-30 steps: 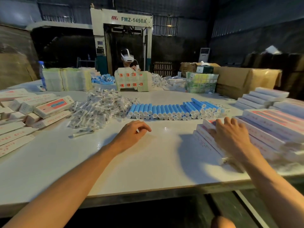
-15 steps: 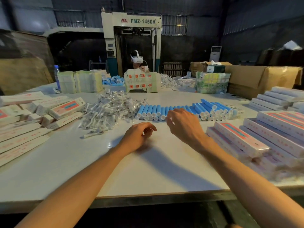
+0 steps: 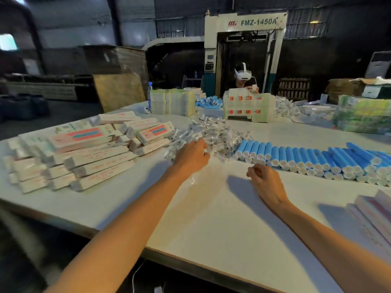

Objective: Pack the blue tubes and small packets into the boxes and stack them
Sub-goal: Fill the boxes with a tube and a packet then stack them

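My left hand reaches onto the near edge of a heap of small clear packets, its fingers touching them; I see none lifted. To the right, my right hand rests on the white table with loosely curled fingers and holds nothing. It lies just in front of a long row of blue tubes with white caps. A pile of white boxes with pink and blue labels lies at the left. A stack of boxes sits at the right edge.
Across the table a person wearing a headset works behind a standing carton sheet. Stacks of flat cartons, more blue tubes and a wrapped bundle line the far side. A water bottle stands far left.
My left hand has moved forward from the bare table onto the packet heap. My right hand has left the box stack, passed the tubes and settled on the table. My view has turned left.
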`<state>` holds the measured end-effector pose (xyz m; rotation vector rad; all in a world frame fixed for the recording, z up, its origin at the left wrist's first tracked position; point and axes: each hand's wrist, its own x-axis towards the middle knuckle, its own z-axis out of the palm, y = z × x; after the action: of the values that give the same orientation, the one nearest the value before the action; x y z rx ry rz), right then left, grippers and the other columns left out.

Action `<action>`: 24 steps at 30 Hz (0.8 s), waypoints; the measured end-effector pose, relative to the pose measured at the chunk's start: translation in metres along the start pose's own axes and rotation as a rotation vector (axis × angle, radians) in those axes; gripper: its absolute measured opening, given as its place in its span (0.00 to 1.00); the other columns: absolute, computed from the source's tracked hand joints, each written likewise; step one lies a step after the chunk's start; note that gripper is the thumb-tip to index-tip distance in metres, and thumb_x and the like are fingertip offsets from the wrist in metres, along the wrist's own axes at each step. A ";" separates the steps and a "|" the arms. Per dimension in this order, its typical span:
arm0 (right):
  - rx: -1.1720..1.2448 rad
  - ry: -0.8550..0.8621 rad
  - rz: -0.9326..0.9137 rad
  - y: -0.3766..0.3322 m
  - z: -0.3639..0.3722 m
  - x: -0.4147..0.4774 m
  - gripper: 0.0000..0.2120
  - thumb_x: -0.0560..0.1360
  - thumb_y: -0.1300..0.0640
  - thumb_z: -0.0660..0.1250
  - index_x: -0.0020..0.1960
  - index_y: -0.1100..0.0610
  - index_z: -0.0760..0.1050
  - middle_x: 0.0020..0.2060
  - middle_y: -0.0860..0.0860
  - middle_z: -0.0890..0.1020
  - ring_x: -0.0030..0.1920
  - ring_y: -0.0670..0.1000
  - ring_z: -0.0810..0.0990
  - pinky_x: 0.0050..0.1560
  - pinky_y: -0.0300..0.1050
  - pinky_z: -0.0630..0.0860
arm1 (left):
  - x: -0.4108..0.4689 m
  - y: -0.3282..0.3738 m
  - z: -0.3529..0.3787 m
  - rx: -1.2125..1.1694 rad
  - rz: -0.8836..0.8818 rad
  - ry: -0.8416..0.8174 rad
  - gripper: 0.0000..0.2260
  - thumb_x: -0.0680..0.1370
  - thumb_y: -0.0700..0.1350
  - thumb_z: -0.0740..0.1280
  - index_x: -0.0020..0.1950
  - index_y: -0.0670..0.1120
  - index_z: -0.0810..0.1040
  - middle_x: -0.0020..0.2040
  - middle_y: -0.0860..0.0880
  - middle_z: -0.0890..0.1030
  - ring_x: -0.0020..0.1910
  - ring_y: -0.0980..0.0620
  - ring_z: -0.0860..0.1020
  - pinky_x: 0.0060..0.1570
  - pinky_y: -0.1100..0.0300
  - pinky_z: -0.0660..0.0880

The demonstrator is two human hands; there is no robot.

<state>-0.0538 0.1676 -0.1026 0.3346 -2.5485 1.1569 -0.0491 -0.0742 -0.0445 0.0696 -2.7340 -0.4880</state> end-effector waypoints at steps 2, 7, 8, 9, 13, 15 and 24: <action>0.048 -0.002 0.003 0.001 0.001 0.002 0.12 0.83 0.55 0.63 0.46 0.59 0.80 0.41 0.50 0.85 0.43 0.54 0.83 0.48 0.56 0.80 | 0.006 -0.030 -0.026 0.153 -0.100 -0.011 0.18 0.85 0.50 0.65 0.73 0.48 0.72 0.71 0.43 0.77 0.69 0.39 0.74 0.62 0.44 0.74; 0.098 -0.031 -0.004 0.000 0.001 0.004 0.12 0.83 0.55 0.64 0.44 0.56 0.81 0.34 0.47 0.83 0.37 0.53 0.82 0.46 0.56 0.81 | -0.007 -0.117 -0.084 0.472 -0.439 0.035 0.26 0.85 0.48 0.64 0.81 0.44 0.62 0.80 0.39 0.64 0.79 0.36 0.61 0.75 0.39 0.62; 0.102 -0.036 -0.010 -0.001 0.002 0.003 0.12 0.83 0.55 0.63 0.44 0.56 0.81 0.33 0.48 0.83 0.36 0.54 0.82 0.46 0.56 0.81 | -0.012 -0.134 -0.091 0.498 -0.503 0.018 0.26 0.86 0.51 0.63 0.82 0.44 0.61 0.82 0.39 0.62 0.81 0.35 0.59 0.77 0.38 0.60; 0.105 -0.039 -0.017 -0.002 0.001 0.002 0.12 0.83 0.55 0.63 0.44 0.56 0.81 0.32 0.48 0.83 0.35 0.54 0.82 0.45 0.56 0.81 | -0.017 -0.150 -0.097 0.526 -0.555 -0.010 0.27 0.87 0.53 0.61 0.83 0.44 0.60 0.83 0.38 0.60 0.82 0.34 0.57 0.79 0.37 0.58; 0.107 -0.047 -0.046 -0.004 0.001 0.002 0.13 0.84 0.56 0.63 0.43 0.57 0.80 0.31 0.50 0.83 0.33 0.53 0.82 0.45 0.56 0.81 | -0.033 -0.188 -0.104 0.595 -0.610 -0.119 0.31 0.87 0.62 0.57 0.84 0.45 0.59 0.84 0.40 0.59 0.82 0.35 0.59 0.79 0.35 0.60; 0.105 -0.050 -0.050 -0.004 0.001 0.002 0.13 0.84 0.56 0.63 0.43 0.57 0.80 0.31 0.50 0.83 0.33 0.52 0.82 0.44 0.56 0.81 | -0.035 -0.196 -0.104 0.645 -0.574 -0.140 0.30 0.87 0.62 0.57 0.83 0.45 0.62 0.83 0.40 0.63 0.80 0.36 0.62 0.78 0.37 0.61; 0.106 -0.068 -0.038 -0.003 0.001 0.001 0.13 0.84 0.55 0.63 0.44 0.57 0.80 0.31 0.51 0.83 0.33 0.53 0.83 0.46 0.57 0.82 | -0.037 -0.172 -0.108 0.912 -0.257 0.055 0.19 0.84 0.52 0.69 0.75 0.51 0.72 0.65 0.45 0.83 0.63 0.42 0.80 0.66 0.46 0.74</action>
<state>-0.0533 0.1648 -0.1005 0.4527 -2.5326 1.2899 0.0216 -0.2671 -0.0214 0.6464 -2.6630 0.7152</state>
